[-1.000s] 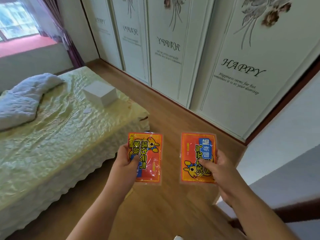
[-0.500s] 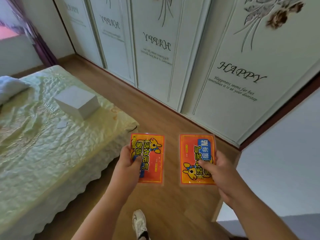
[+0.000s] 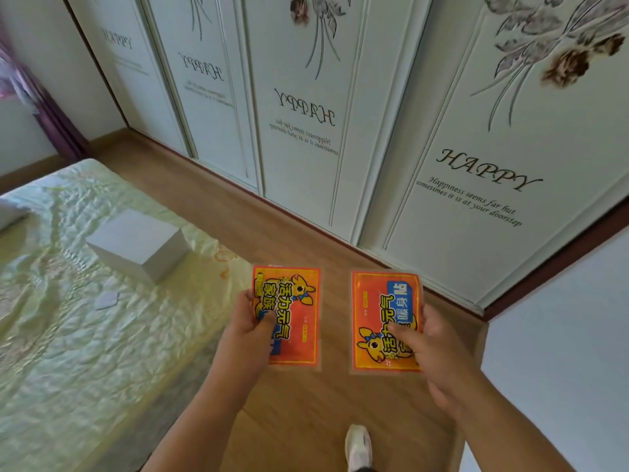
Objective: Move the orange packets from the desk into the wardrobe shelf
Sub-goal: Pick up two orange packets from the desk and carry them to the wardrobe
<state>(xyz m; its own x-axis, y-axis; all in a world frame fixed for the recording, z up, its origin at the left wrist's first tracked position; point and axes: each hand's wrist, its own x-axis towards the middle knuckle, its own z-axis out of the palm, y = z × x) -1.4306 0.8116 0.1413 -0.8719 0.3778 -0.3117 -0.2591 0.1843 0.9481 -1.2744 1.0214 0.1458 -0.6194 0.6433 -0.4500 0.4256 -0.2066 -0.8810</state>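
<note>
Both hands loaded, one flat orange foil-plastic packet each. Left hand (image 3: 250, 330) grip is clamped on the left packet (image 3: 292, 315) at its left edge, thumb on the printed face. Right hand (image 3: 430, 349) grip is pinched on the right packet (image 3: 381, 318) at its lower right edge, thumb across the face. Packets are carried in the air over the wood floor (image 3: 299, 413), side by side, apart.

Handling guess: light, thin, semi-flexible pouches with a glossy film, so likely slippery. An edge pinch works; hold deeper in from the edge if they flop.

Ahead of both grips: white sliding wardrobe doors (image 3: 476, 206) printed "HAPPY", all shut, no shelf visible. That's the blocker; a door likely needs sliding with both hands full. Left of the left grip: a bed with a pale green quilted cover (image 3: 68, 335) and a white rectangular box (image 3: 136, 243) on it. A white shoe (image 3: 357, 444) shows below the grips.
</note>
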